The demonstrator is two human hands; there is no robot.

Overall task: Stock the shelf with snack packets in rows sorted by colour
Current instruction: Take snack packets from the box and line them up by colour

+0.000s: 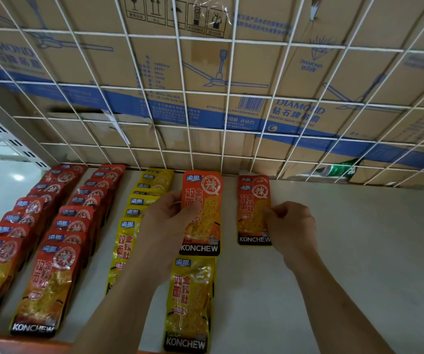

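On the white shelf (359,251) under the wire grid (231,98), gripping the left orange packet (202,215) in the left hand (164,226), long axis toward the grid, just left of the right orange packet (253,213), pinched at its edge by the right hand (292,226).

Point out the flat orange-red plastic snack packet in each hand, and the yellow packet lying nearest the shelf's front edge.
Left orange-red packet (212,221), held by left hand (164,226): head view, printed centre.
Right orange-red packet (253,210), pinched by right hand (292,226): head view, centre.
Yellow packet (190,302): head view, centre.
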